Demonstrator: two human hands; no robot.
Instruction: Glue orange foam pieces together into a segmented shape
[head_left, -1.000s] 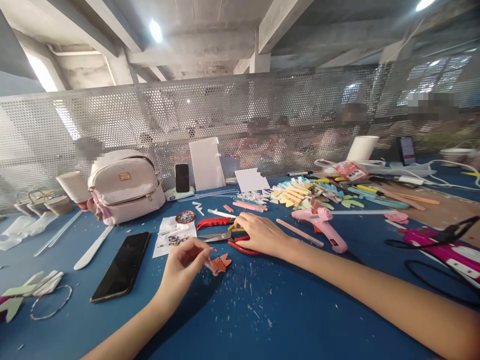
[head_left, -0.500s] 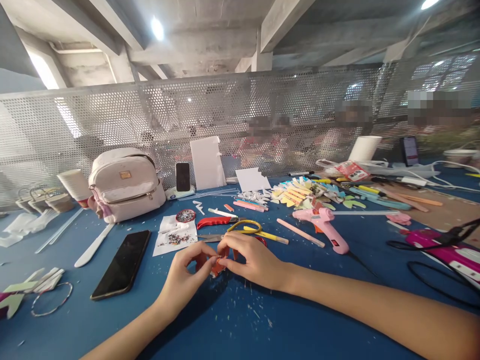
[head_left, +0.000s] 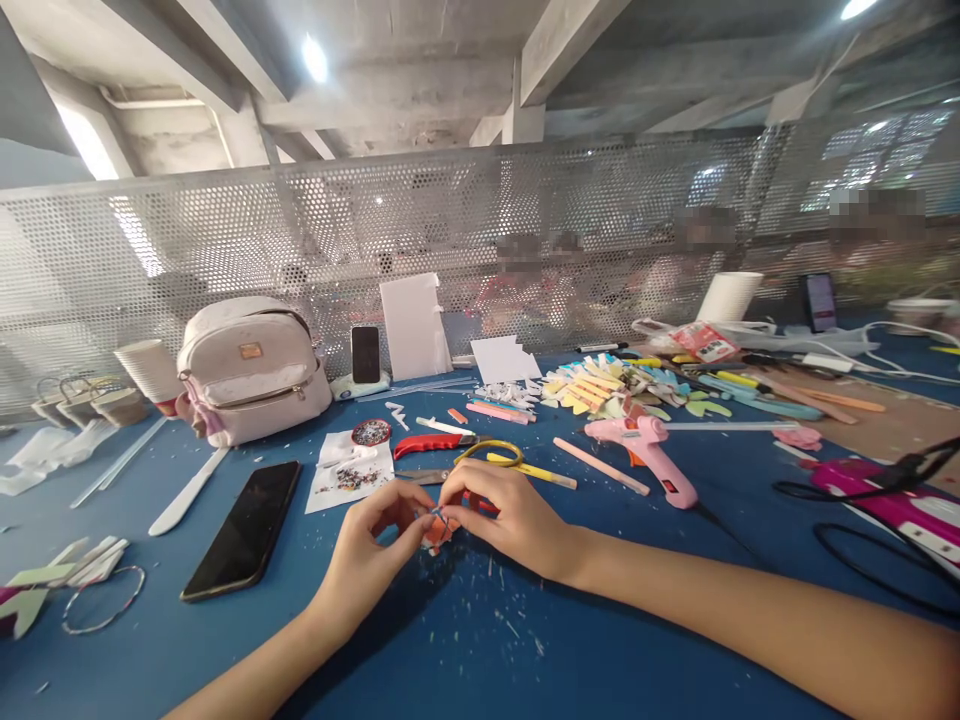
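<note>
Both hands meet over the blue table, fingertips together around a small orange-red crumpled piece (head_left: 435, 536). My left hand (head_left: 367, 545) pinches it from the left between thumb and forefinger. From the other side, the thumb and bent fingers of my right hand (head_left: 514, 515) close on the same piece. Its exact kind is too small to make out, and the fingers partly cover it. Scissors (head_left: 424, 477) with a yellow handle loop lie just beyond, partly behind my right hand. White and greenish scraps (head_left: 502, 620) are scattered on the table below the hands.
Left lie a black phone (head_left: 244, 530), a white knife (head_left: 184, 495) and a pale backpack (head_left: 255, 370). Ahead are a paper with coloured bits (head_left: 319, 490) and a red-handled tool (head_left: 431, 443). A pink glue gun (head_left: 660, 465), paper pieces (head_left: 592, 385) and a magenta power strip (head_left: 862, 490) stand right.
The fingertips have shifted slightly on the orange-red piece, and more of it shows below them. My right hand's fingers have moved a little; the surrounding objects stay put.
</note>
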